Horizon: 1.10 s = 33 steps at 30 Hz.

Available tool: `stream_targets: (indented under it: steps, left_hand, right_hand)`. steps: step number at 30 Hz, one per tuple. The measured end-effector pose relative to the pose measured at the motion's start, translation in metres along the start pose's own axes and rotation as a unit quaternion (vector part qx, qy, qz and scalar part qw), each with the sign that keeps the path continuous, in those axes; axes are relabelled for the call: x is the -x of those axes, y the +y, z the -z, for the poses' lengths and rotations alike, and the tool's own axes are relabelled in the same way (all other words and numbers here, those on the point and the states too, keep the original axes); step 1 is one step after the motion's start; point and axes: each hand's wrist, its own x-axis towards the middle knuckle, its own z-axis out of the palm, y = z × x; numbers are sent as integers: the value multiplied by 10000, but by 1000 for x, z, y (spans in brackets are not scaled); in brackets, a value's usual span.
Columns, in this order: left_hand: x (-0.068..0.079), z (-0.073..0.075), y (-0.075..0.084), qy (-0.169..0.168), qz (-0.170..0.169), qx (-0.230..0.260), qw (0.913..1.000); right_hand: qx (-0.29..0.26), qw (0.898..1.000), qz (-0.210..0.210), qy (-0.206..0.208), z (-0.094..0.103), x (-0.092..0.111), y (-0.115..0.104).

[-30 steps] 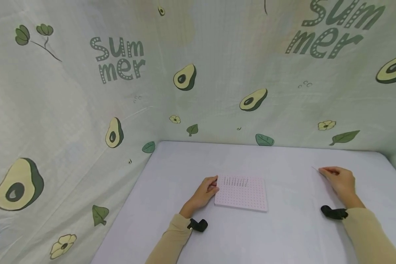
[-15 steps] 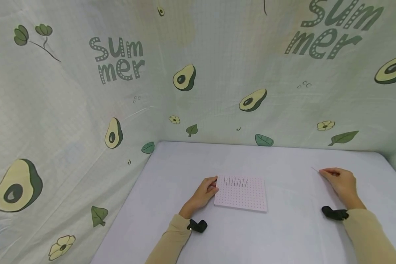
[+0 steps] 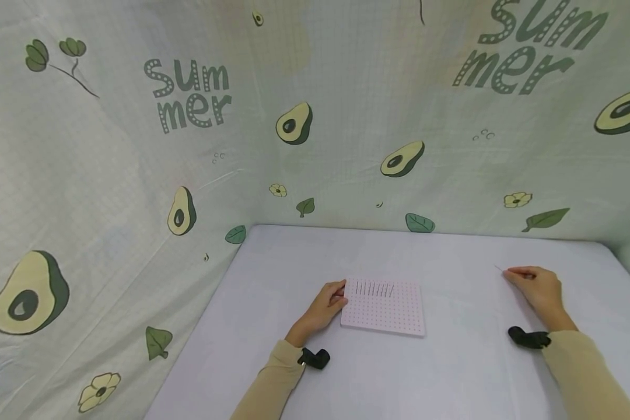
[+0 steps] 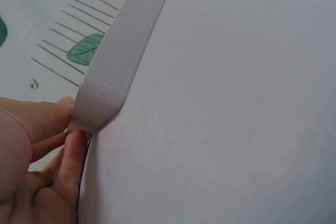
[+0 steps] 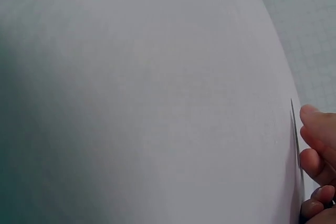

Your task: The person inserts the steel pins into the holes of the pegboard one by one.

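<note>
A pink board [image 3: 383, 318] with a grid of small holes lies on the white table. Along its far left part, several thin metal needles [image 3: 376, 289] stand in a row; the rightmost one leans. My left hand [image 3: 320, 306] grips the board's left edge, thumb and fingers at the corner in the left wrist view, where the needles rise beyond the board's side [image 4: 115, 51]. Off to the right, apart from the board, my right hand [image 3: 542, 291] pinches one thin needle [image 5: 295, 129] between thumb and fingertips, its free end pointing up and left in the head view.
The white tabletop [image 3: 462, 361] extends around the board and both hands. Behind and to the left hangs a pale green cloth [image 3: 346, 76] printed with avocados, leaves and lettering. Each wrist carries a black camera mount, one on the left [image 3: 315, 358] and another on the right [image 3: 529, 338].
My right hand, still pinching the needle, has shifted slightly to the left. The left hand and the board have stayed in place.
</note>
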Motion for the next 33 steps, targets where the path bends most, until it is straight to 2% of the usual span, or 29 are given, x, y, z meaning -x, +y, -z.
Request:
stream_targets:
  steps: [8,16,23,28,33]
  left_hand:
    - [1,1,-1,-45,-26,47,10000]
    - [-1,1,-4,-74,23,148,9999]
    - [-11,-7,-44,-49,213,12,9998]
    - [-11,-7,-42,-25,252,-3,9997]
    - [-10,-8,-44,-24,242,22,9997]
  right_hand:
    - [-19,9998,172,56,-6,-3,-4]
    - [38,9999,73,124,-9,-2,-8]
    - [82,9990,298,322,-10,-1,-12]
    - [134,9973,547,472,-12,-1,-10]
    - [136,9970,626,439,-14,-1,-7]
